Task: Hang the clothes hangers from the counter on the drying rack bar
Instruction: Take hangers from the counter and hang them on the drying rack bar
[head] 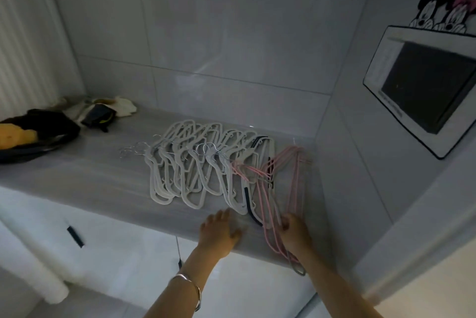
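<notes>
The left hand (220,230) lies flat and open on the counter (90,176), fingertips just short of the nearest white hangers (185,163). The right hand (293,232) rests on the lower ends of the pink hangers (273,189), which stick out over the counter's front edge. Blur hides whether its fingers have closed round them.

The step looks like picking up a first bunch. The pink wires cross one another and a dark hanger (251,204) lies against them, so it would help to pin the neighbours with the flat hand and draw the pink set out towards the edge. Taking them by the necks would keep the hooks together and facing one way.

The white ones fan across the middle of the counter, metal hooks pointing left. The drying rack bar is out of view.
</notes>
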### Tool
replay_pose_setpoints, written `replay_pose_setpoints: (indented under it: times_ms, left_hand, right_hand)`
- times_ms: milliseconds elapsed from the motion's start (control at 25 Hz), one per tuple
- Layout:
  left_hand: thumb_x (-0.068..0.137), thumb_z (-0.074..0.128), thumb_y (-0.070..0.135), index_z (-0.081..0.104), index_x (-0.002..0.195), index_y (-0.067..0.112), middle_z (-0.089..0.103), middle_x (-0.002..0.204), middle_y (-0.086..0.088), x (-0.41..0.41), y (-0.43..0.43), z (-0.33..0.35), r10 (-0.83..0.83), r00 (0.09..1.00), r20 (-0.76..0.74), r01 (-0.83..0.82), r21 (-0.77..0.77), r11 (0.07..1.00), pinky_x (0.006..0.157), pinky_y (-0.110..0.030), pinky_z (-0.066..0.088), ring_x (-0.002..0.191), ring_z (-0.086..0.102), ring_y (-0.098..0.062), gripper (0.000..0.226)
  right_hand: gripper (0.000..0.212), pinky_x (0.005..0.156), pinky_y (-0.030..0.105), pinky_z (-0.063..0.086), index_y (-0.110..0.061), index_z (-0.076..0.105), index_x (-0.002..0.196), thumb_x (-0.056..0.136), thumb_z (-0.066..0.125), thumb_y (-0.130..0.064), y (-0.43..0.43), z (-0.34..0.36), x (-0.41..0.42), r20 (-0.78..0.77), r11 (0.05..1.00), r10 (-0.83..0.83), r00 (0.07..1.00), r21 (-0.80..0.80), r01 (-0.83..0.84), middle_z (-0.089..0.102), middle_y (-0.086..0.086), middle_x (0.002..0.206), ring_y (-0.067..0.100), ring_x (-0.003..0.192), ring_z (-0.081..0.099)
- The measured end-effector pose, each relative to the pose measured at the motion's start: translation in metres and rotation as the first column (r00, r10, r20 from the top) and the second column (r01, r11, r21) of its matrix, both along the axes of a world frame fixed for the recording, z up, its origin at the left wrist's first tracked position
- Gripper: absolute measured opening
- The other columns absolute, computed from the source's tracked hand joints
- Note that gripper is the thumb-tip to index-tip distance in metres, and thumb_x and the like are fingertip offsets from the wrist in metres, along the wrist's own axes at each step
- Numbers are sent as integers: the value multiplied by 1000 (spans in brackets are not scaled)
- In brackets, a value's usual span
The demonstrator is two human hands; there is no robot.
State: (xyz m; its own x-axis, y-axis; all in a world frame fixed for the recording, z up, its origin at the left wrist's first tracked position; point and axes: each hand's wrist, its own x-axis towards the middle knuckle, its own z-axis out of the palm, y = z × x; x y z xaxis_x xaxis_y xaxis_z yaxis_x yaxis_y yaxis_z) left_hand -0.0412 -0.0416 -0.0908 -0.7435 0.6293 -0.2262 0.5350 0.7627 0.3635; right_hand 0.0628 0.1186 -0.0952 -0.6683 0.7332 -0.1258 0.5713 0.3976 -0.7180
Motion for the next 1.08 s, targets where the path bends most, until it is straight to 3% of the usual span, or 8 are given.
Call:
replay_pose_setpoints:
  times_ms: [120,240,360,520,680,760,880,1080]
  left_hand:
    - [94,37,52,14,149,16,17,156,-4,-2,0,0,-21,1000,-2,21,-40,999,112,-40,24,142,18,-29,69]
    - [95,38,50,11,150,17,14,157,-5,-2,-4,10,14,999,42,-14,-10,1000,115,-42,23,143,17,-29,70]
    - [95,41,46,12,150,17,15,157,-5,3,-9,30,91,994,67,-100,154,983,116,-41,22,143,18,-27,69]
    - [95,44,45,17,149,19,22,155,-3,23,-26,72,159,946,281,-277,452,848,114,-37,27,142,25,-22,66]
    - [89,49,51,20,147,27,34,145,9,66,-61,123,225,854,470,-505,639,580,110,-35,34,133,40,-19,69]
    - [83,52,54,23,146,27,46,138,4,98,-84,145,249,816,521,-577,751,321,98,-35,47,120,53,-18,75]
    - [93,49,23,34,140,22,60,120,1,169,-126,184,319,873,368,-359,929,-88,73,-23,55,98,67,-18,50]
    - [91,50,3,44,133,19,71,104,4,323,-193,236,591,783,194,-89,975,-203,68,-26,56,80,71,-17,45]
  right_hand:
    - [13,63,31,44,-3,67,77,85,57,-4,6,-3,5,-32,997,-27,999,77,30,68,15,78,30,76,64]
    - [19,70,26,43,2,68,97,89,52,-2,5,19,4,-165,989,-101,981,90,117,69,18,93,29,86,63]
    - [24,68,26,41,2,60,110,94,44,-5,-9,55,0,-381,979,-129,916,98,179,65,18,96,30,83,60]
    - [12,54,14,40,-9,59,99,94,49,-13,-38,109,7,-630,996,-88,772,-40,80,57,0,77,12,65,51]
    - [14,70,13,47,-25,63,96,92,55,-14,-80,150,31,-766,931,296,571,98,-351,66,-8,83,4,76,62]
    - [17,63,14,45,-30,62,94,91,55,-15,-106,167,55,-794,864,405,453,170,-474,64,-11,75,3,66,58]
    - [14,53,15,40,-29,62,92,90,53,-19,-138,189,103,-858,754,414,303,136,-643,57,-4,66,3,55,47]
    - [17,43,14,33,-22,64,98,92,49,-16,-184,214,189,-853,480,492,176,97,-872,48,-6,51,3,45,38]
